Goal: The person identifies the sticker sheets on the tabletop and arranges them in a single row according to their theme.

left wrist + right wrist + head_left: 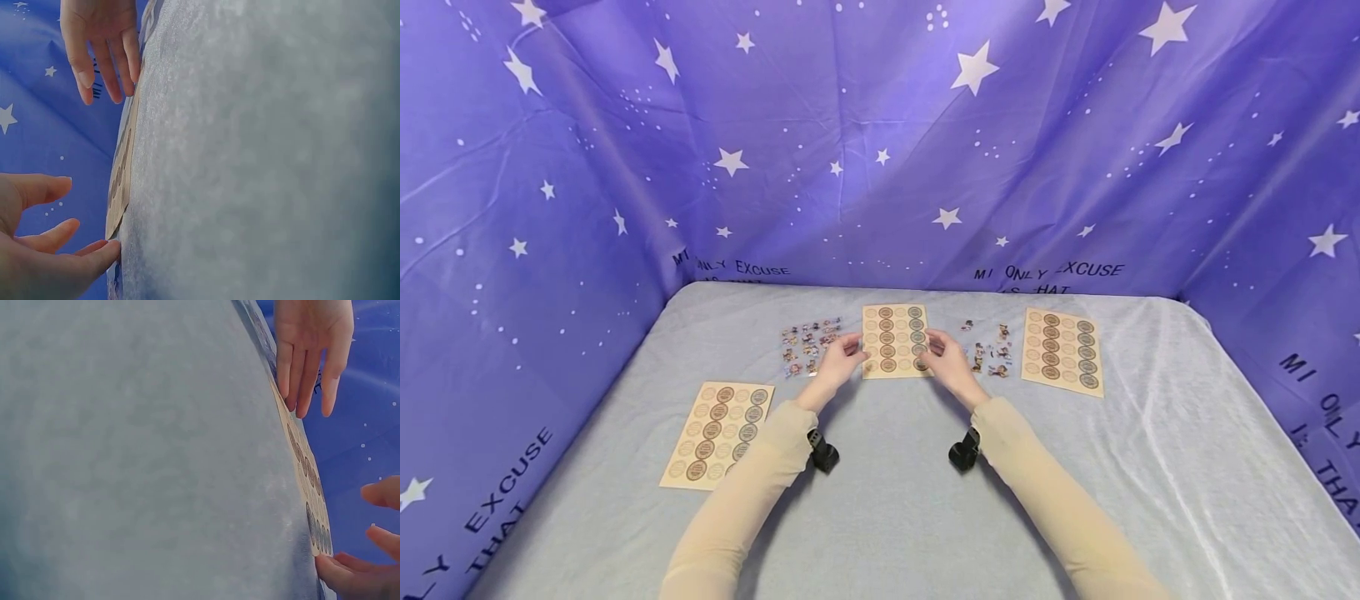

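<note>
A tan sheet of round stickers [895, 340], with brown and grey-green columns among paler ones, lies flat at the back middle of the table. My left hand [837, 364] is at its left edge and my right hand [950, 364] at its right edge. In the left wrist view, the left hand [53, 256] has its fingers spread, the lowest touching the table by the sheet's edge [125, 175]. The right wrist view has the right hand [365, 565] with a fingertip at the sheet's corner and its thumb apart. Neither hand grips the sheet.
Clear sheets of small cartoon stickers lie left [808, 346] and right [992, 350] of the middle sheet. Similar tan sticker sheets lie at the front left [711, 433], partly under the left sleeve, and far right [1062, 350]. A purple star-printed curtain [880, 125] surrounds the grey cloth-covered table [887, 517].
</note>
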A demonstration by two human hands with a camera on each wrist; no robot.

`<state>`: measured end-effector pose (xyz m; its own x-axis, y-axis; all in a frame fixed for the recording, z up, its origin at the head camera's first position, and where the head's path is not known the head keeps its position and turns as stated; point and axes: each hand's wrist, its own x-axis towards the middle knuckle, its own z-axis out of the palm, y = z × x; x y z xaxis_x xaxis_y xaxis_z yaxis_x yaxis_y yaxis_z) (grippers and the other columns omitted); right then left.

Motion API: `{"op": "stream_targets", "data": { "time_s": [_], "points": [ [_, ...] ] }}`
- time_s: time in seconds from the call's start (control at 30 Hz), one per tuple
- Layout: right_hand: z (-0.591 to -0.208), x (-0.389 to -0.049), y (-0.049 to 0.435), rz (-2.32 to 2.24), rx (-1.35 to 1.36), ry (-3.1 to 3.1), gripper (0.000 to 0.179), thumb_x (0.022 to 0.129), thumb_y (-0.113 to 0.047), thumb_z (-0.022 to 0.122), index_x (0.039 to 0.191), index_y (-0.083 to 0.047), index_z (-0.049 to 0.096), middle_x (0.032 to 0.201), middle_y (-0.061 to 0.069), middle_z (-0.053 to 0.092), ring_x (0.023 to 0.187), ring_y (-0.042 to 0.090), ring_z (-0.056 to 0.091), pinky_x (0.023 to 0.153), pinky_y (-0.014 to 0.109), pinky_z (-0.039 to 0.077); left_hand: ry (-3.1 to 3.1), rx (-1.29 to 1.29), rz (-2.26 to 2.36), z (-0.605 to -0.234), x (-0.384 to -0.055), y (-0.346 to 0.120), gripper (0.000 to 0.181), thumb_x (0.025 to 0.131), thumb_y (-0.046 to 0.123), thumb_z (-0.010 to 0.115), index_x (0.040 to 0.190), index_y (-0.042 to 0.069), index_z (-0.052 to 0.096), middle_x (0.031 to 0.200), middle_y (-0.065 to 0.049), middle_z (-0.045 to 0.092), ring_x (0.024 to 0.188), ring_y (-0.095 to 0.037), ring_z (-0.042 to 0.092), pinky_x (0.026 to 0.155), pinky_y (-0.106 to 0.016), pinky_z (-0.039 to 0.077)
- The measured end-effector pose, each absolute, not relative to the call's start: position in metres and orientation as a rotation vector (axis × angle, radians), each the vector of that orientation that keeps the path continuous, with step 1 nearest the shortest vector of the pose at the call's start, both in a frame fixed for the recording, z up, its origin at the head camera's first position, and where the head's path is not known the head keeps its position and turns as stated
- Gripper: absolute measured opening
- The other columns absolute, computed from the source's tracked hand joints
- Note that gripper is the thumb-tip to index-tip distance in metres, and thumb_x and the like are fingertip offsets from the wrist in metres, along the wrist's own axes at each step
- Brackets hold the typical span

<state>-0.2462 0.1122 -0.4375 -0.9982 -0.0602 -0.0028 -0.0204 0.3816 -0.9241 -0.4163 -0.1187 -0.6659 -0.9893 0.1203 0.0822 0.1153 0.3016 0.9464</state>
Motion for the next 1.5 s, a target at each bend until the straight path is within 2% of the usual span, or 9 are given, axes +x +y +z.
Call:
{"op": "stream_targets", "data": {
  "time_s": [0.2, 0.33, 0.43, 0.6, 0.8, 1.03, 1.17, 1.23, 1.5],
  "points": [
    [-0.438, -0.25, 0.112, -1.754, -0.062, 2.535, 0.051, 0.084, -0.005, 0.052, 0.13, 0.007, 0.034, 0.13, 0.029, 0.037, 0.12, 0.038, 0.036, 0.101, 0.04, 0.032, 2.494, 0.209, 1.836, -0.6, -0.371, -0.106, 0.05, 0.077, 0.015, 0.067, 0.123, 0.008, 0.05, 0.123, -0.008, 0.051, 0.113, -0.021, 0.048, 0.091, -0.029, 0.043],
    [-0.439, -0.252, 0.113, -1.785, -0.008, 2.487, 0.052, 0.085, -0.006, 0.052, 0.131, 0.006, 0.033, 0.129, 0.027, 0.038, 0.119, 0.036, 0.037, 0.101, 0.039, 0.033, 2.393, 0.224, 1.909, -0.579, -0.356, -0.103, 0.05, 0.077, 0.003, 0.064, 0.124, 0.003, 0.048, 0.123, -0.01, 0.051, 0.113, -0.02, 0.048, 0.089, -0.026, 0.044],
    [-0.439, -0.255, 0.113, -1.815, 0.045, 2.447, 0.052, 0.084, -0.005, 0.053, 0.131, 0.005, 0.034, 0.125, 0.027, 0.041, 0.116, 0.036, 0.041, 0.098, 0.039, 0.036, 2.407, 0.209, 1.922, -0.591, -0.364, -0.101, 0.05, 0.076, 0.001, 0.063, 0.124, 0.003, 0.049, 0.119, -0.011, 0.053, 0.109, -0.019, 0.05, 0.085, -0.025, 0.047],
    [-0.44, -0.26, 0.115, -1.858, 0.111, 2.374, 0.052, 0.083, -0.003, 0.053, 0.131, 0.005, 0.035, 0.121, 0.027, 0.044, 0.109, 0.034, 0.045, 0.093, 0.038, 0.041, 2.443, 0.063, 1.876, -0.652, -0.412, -0.102, 0.053, 0.073, -0.003, 0.062, 0.124, 0.006, 0.05, 0.115, -0.011, 0.054, 0.105, -0.021, 0.053, 0.079, -0.028, 0.05],
    [-0.435, -0.259, 0.118, -1.892, 0.178, 2.3, 0.05, 0.084, 0.0, 0.049, 0.132, 0.004, 0.034, 0.121, 0.027, 0.045, 0.105, 0.034, 0.05, 0.087, 0.035, 0.046, 2.291, -0.101, 2.159, -0.701, -0.444, -0.109, 0.06, 0.057, -0.006, 0.072, 0.114, 0.01, 0.059, 0.095, -0.007, 0.065, 0.083, -0.018, 0.063, 0.063, -0.029, 0.054],
    [-0.437, -0.259, 0.121, -1.971, 0.287, 2.223, 0.049, 0.084, 0.002, 0.051, 0.131, 0.004, 0.037, 0.119, 0.026, 0.05, 0.1, 0.03, 0.056, 0.08, 0.029, 0.05, 2.361, -0.347, 2.11, -0.616, -0.382, -0.097, 0.052, 0.064, -0.008, 0.069, 0.114, 0.003, 0.058, 0.086, -0.008, 0.067, 0.08, -0.017, 0.064, 0.066, -0.028, 0.054],
    [-0.439, -0.259, 0.123, -2.013, 0.338, 2.178, 0.048, 0.083, 0.005, 0.051, 0.13, 0.005, 0.038, 0.116, 0.025, 0.052, 0.091, 0.022, 0.059, 0.078, 0.027, 0.051, 2.318, -0.324, 2.191, -0.572, -0.348, -0.092, 0.043, 0.065, -0.015, 0.064, 0.106, -0.002, 0.062, 0.076, -0.009, 0.067, 0.071, -0.017, 0.064, 0.058, -0.025, 0.053],
    [-0.439, -0.258, 0.123, -2.022, 0.336, 2.178, 0.048, 0.082, 0.007, 0.051, 0.129, 0.006, 0.039, 0.114, 0.025, 0.053, 0.086, 0.019, 0.059, 0.077, 0.027, 0.051, 2.245, -0.295, 2.207, -0.554, -0.334, -0.092, 0.042, 0.066, -0.015, 0.064, 0.106, 0.0, 0.062, 0.078, -0.01, 0.066, 0.073, -0.017, 0.063, 0.061, -0.026, 0.054],
    [-0.437, -0.25, 0.123, -2.004, 0.318, 2.213, 0.046, 0.078, 0.01, 0.051, 0.123, 0.008, 0.045, 0.097, 0.015, 0.06, 0.071, 0.008, 0.057, 0.072, 0.023, 0.052, 2.171, -0.224, 2.219, -0.553, -0.326, -0.101, 0.04, 0.068, -0.013, 0.062, 0.104, 0.004, 0.064, 0.077, -0.009, 0.066, 0.066, -0.018, 0.062, 0.056, -0.028, 0.053]
  ]
}}
